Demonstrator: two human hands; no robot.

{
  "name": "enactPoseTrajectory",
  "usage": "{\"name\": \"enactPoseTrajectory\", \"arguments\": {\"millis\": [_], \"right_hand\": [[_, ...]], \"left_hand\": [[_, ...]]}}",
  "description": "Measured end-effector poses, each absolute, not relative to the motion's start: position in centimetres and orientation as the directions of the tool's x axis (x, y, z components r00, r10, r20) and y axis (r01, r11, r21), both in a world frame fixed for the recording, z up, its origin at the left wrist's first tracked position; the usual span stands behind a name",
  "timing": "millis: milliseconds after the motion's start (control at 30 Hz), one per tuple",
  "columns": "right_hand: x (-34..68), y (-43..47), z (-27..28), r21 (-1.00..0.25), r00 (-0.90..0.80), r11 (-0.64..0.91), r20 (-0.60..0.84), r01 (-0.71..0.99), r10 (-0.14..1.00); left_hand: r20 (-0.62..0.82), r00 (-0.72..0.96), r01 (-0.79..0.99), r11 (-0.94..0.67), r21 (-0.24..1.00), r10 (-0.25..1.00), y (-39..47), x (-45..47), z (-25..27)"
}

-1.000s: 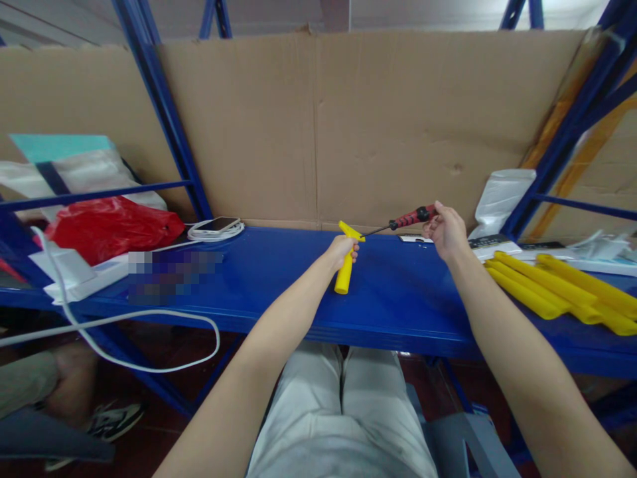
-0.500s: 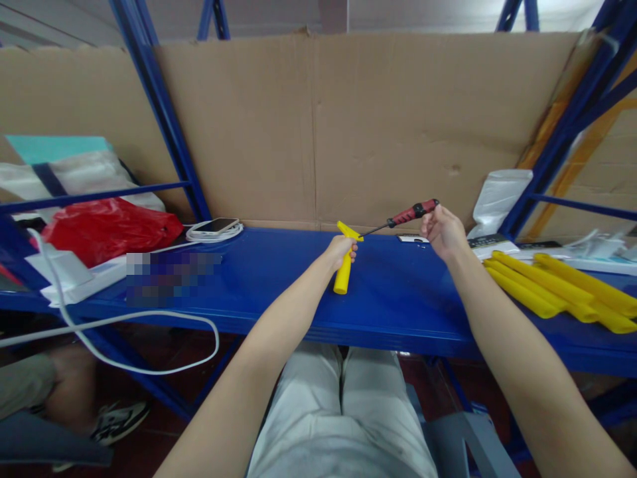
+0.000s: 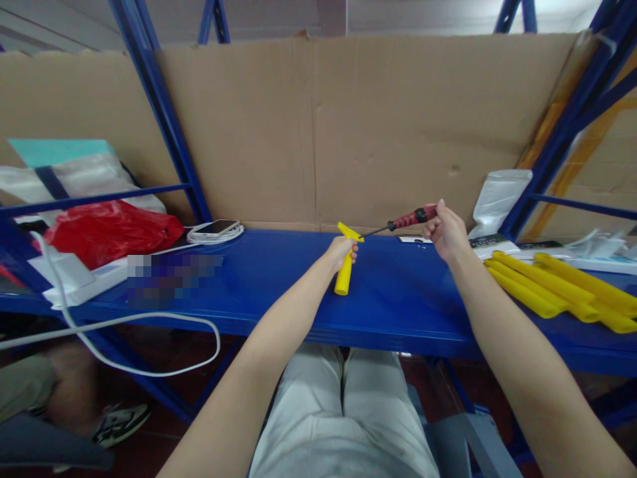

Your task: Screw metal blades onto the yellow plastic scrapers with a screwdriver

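1. The left hand (image 3: 340, 251) is closed around a yellow plastic tube-shaped part with a flat tab on its top (image 3: 344, 265). It holds the part almost upright, just above the blue metal shelf board (image 3: 279, 292).
2. The right hand (image 3: 444, 232) is at about 2 o'clock from the left hand. Its fingers are pinched around the end of the handle of a thin screwdriver with a red and black handle (image 3: 411, 217).
3. The thin dark shaft of the screwdriver goes toward 8 o'clock, and its tip meets the yellow tab at the top of the part.
4. A pile of long yellow plastic pieces (image 3: 557, 289) lies on the shelf at 3 o'clock from the hands, well apart from them.
5. At 9 o'clock, near the brown cardboard back wall (image 3: 308, 133), a phone lies on a coiled white cable (image 3: 216, 230); further left is a red plastic bag (image 3: 109, 229).
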State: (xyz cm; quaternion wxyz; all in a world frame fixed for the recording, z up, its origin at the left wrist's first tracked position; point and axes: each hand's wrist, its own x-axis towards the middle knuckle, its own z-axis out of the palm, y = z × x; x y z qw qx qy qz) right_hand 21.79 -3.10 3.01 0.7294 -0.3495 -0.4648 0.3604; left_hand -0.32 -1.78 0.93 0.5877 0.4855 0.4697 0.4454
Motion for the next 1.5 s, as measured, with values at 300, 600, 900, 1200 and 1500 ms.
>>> {"name": "enactPoseTrajectory", "arguments": {"millis": [300, 600, 900, 1200, 1500], "right_hand": [[21.9, -3.1, 3.1, -0.846, 0.266, 0.484, 0.425, -0.224, 0.865], [21.9, -2.2, 2.5, -0.833, 0.420, 0.531, 0.432, -0.152, 0.798], [21.9, -3.0, 3.0, -0.844, 0.292, 0.495, 0.430, -0.204, 0.854], [22.0, -2.5, 2.8, -0.827, 0.389, 0.518, 0.413, -0.218, 0.824], [21.9, -2.8, 2.8, -0.842, 0.388, 0.513, 0.422, -0.167, 0.819]], "left_hand": [[-0.129, 0.151, -0.073, 0.141, 0.987, 0.980, -1.8, -0.3, 0.9], [-0.124, 0.164, -0.069, 0.137, 0.988, 0.979, -1.7, -0.3, 0.8], [-0.130, 0.164, -0.070, 0.143, 0.987, 0.978, -1.7, -0.2, 0.8], [-0.126, 0.173, -0.066, 0.139, 0.988, 0.977, -2.1, -0.3, 1.0], [-0.130, 0.155, -0.071, 0.142, 0.987, 0.979, -1.5, -0.2, 0.7]]}}
